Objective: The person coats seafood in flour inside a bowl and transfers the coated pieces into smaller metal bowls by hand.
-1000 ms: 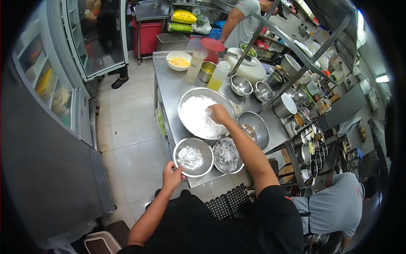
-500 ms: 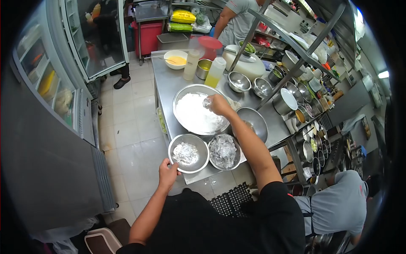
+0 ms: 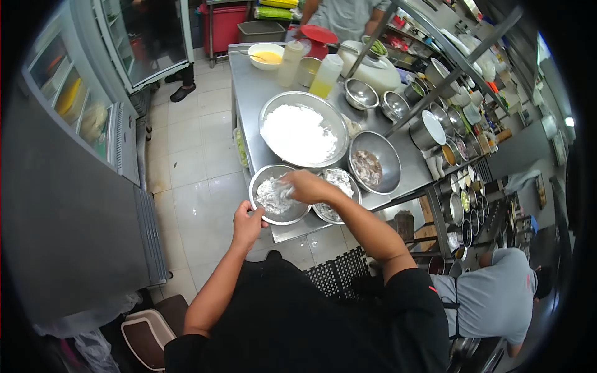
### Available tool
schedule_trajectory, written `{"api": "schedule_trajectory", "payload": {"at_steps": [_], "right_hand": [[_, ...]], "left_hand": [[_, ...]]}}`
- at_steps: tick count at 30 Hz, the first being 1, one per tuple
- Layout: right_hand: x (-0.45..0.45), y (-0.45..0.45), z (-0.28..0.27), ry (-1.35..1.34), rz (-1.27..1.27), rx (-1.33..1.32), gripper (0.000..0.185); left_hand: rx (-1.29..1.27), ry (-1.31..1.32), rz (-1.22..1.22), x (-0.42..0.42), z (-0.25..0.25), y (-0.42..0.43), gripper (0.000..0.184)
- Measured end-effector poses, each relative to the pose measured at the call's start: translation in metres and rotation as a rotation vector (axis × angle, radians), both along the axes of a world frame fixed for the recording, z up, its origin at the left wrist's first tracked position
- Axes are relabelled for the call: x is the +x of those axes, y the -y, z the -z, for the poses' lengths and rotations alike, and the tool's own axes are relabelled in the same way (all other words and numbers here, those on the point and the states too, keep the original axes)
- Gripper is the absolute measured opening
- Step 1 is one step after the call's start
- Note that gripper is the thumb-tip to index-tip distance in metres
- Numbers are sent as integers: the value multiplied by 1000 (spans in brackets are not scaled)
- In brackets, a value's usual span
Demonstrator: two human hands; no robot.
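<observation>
The left hand (image 3: 248, 225) is grasping a bowl (image 3: 289, 216) beside the basin (image 3: 340, 134); over this bowl the right hand (image 3: 309, 186) is hanging, its grip too blurred to tell.

Place: a commercial kitchen, restaurant-like in its equipment and staffing.
Bench: a stainless-steel bench (image 3: 247, 124) crowded with metal bowls (image 3: 297, 214), some containing white powder (image 3: 295, 132), plus plastic squeeze bottles (image 3: 325, 77).
Cold storage: a tall glass-fronted fridge (image 3: 62, 93) on the left with food on its shelves; nearby, an open glass door (image 3: 155, 40).
Ingredient rows: many metal containers (image 3: 456, 211) grouped along the right.
Floor: pale tiles (image 3: 186, 161), with a black perforated mat (image 3: 336, 273).
Staff: co-workers in grey shirts, one at right (image 3: 491, 292), another (image 3: 345, 20) beyond the bench.
</observation>
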State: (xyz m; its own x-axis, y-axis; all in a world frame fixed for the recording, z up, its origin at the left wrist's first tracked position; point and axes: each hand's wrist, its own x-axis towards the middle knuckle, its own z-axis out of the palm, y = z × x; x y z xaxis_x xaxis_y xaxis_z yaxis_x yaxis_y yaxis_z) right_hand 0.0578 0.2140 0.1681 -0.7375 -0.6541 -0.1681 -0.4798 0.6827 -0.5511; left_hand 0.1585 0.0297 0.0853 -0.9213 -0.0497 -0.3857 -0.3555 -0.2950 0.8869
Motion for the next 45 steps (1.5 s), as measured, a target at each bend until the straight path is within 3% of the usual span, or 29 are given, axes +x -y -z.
{"api": "schedule_trajectory", "payload": {"at_steps": [3, 7, 10, 13, 17, 19, 23, 25, 26, 28, 31, 33, 36, 38, 42, 45], "right_hand": [[5, 0, 7, -13, 27, -48, 35], [-2, -13, 1, 4, 290, -233, 29], [1, -29, -14, -115, 323, -405, 26], [6, -46, -61, 345, 549, -607, 21], [-13, -126, -67, 133, 636, -667, 18], [-16, -166, -77, 19, 748, -481, 16], [-40, -248, -21, 187, 936, -539, 21], [-44, -270, 3, -55, 753, 93, 29], [-45, -275, 20, -55, 752, 94, 29], [-39, -277, 56, -194, 598, 506, 35], [-45, -268, 85, -211, 607, 454, 35], [-56, -268, 82, -135, 644, 447, 37], [-68, -266, 67, -226, 652, 326, 39], [-68, -259, 46, -206, 640, 78, 44], [-61, -240, 66, -325, 439, 185, 45], [-64, -240, 80, -296, 487, 246, 44]], "left_hand": [[39, -7, -6, 2, 1, 2, 11], [-37, -4, 0, 1, -4, -2, 13], [-31, 33, 1, 0, -3, -2, 13], [6, 35, -7, 0, 0, -2, 11], [-7, 49, -12, 0, -3, -3, 10], [-4, 52, -9, 1, -2, -2, 11], [-14, 60, -21, 0, -4, -3, 11], [-13, 62, -22, 1, -6, -4, 11], [-14, 64, -26, 0, -7, -4, 12], [-20, 65, -30, 0, -7, -5, 11], [-32, 70, -30, 0, -6, -5, 11], [-36, 76, -32, 0, -4, -5, 11], [-45, 66, -42, -1, -1, -4, 10], [-26, 65, -37, 0, 0, -4, 9], [-26, 74, -64, 1, -4, -7, 9], [-34, 57, -75, 2, -3, -7, 10]]}}
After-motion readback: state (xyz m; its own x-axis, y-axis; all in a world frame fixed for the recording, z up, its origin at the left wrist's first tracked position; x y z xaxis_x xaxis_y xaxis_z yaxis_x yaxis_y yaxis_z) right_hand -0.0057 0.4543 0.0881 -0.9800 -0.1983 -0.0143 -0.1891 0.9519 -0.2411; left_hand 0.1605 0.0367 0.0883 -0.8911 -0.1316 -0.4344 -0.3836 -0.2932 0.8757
